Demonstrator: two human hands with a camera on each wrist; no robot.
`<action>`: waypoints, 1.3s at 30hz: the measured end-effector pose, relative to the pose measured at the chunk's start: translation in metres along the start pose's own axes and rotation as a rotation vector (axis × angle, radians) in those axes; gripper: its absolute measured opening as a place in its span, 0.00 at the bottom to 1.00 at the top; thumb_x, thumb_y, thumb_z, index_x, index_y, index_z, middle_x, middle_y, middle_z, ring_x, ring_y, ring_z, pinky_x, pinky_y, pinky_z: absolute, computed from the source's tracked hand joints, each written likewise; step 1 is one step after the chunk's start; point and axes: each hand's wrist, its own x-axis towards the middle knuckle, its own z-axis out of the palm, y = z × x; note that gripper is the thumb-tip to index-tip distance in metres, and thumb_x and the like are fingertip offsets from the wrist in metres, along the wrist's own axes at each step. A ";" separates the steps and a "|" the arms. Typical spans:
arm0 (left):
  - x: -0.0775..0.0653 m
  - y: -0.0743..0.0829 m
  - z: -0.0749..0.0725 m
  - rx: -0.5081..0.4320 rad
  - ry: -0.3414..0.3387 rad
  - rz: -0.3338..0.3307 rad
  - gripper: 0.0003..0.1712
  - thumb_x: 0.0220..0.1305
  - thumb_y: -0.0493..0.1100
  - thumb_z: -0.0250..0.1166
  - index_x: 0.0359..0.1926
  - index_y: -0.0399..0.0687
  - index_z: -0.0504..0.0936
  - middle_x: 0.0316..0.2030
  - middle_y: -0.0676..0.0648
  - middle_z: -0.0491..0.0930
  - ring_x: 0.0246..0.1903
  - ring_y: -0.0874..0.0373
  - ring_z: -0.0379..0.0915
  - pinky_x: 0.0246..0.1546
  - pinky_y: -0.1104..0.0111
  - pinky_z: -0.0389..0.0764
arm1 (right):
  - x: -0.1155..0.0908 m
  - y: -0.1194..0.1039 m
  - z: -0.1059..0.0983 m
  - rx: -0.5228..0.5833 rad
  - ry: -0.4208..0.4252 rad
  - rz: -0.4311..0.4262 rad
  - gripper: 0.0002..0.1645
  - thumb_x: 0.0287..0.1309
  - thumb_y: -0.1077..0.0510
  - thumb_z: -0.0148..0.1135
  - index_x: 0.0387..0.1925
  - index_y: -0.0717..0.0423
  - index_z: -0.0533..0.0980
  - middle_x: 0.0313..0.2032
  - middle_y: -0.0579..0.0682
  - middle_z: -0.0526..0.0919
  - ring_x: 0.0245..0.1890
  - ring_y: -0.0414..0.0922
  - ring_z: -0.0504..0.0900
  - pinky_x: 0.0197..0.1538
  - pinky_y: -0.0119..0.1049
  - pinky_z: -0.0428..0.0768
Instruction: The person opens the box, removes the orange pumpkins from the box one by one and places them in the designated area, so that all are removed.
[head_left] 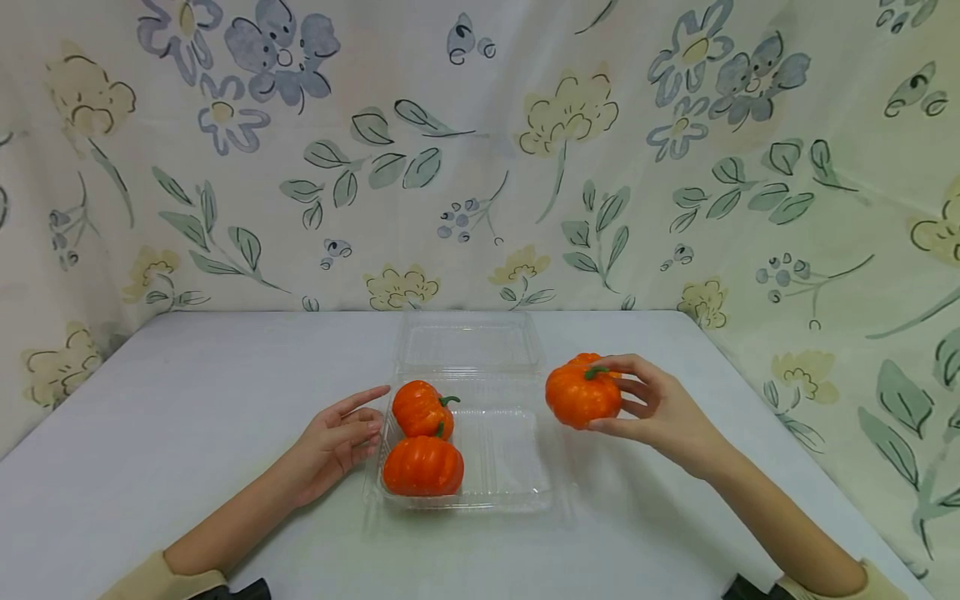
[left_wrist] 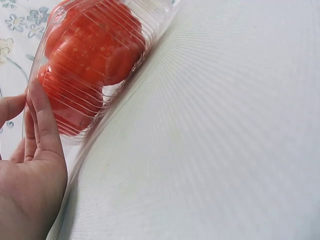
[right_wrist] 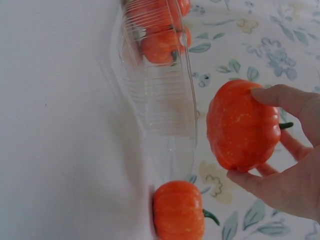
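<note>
My right hand [head_left: 663, 408] grips a small orange pumpkin [right_wrist: 242, 125] with a green stem, thumb on one side and fingers on the other. It is held up off the table, to the right of a clear plastic clamshell box [head_left: 502, 454]. Inside the box, along its left side, lie two more orange pumpkins, a rear one [head_left: 420, 408] and a front one [head_left: 423, 467]. At the box's left wall is my left hand [head_left: 337, 446], its fingers extended and relaxed, fingertips right at the rim.
Another orange pumpkin [right_wrist: 178, 210] sits on the white table [head_left: 225, 392] to the right of the box, mostly hidden behind the held one in the head view. The box's clear lid [head_left: 468, 342] lies folded open toward the back. A floral curtain [head_left: 480, 225] hangs behind the table.
</note>
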 end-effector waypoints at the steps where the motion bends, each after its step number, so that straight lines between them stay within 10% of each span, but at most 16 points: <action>1: 0.000 0.000 0.000 0.001 0.002 -0.001 0.27 0.79 0.33 0.55 0.75 0.50 0.68 0.44 0.53 0.80 0.39 0.65 0.80 0.46 0.75 0.86 | 0.000 0.000 -0.001 -0.001 0.003 0.001 0.36 0.57 0.66 0.78 0.65 0.64 0.72 0.68 0.62 0.72 0.60 0.47 0.81 0.57 0.28 0.83; 20: 0.001 0.001 0.002 0.011 0.019 -0.014 0.26 0.79 0.34 0.55 0.73 0.52 0.70 0.44 0.53 0.80 0.38 0.65 0.80 0.47 0.75 0.86 | 0.004 0.008 -0.015 -0.092 0.034 0.019 0.37 0.59 0.65 0.77 0.66 0.65 0.70 0.67 0.62 0.71 0.66 0.68 0.76 0.57 0.25 0.81; 39: 0.000 0.002 0.002 0.017 0.013 -0.006 0.26 0.79 0.34 0.55 0.73 0.52 0.71 0.44 0.52 0.80 0.39 0.65 0.80 0.47 0.74 0.86 | 0.006 0.019 -0.045 -0.121 0.004 0.012 0.35 0.59 0.64 0.77 0.64 0.60 0.71 0.65 0.54 0.72 0.58 0.30 0.78 0.55 0.26 0.83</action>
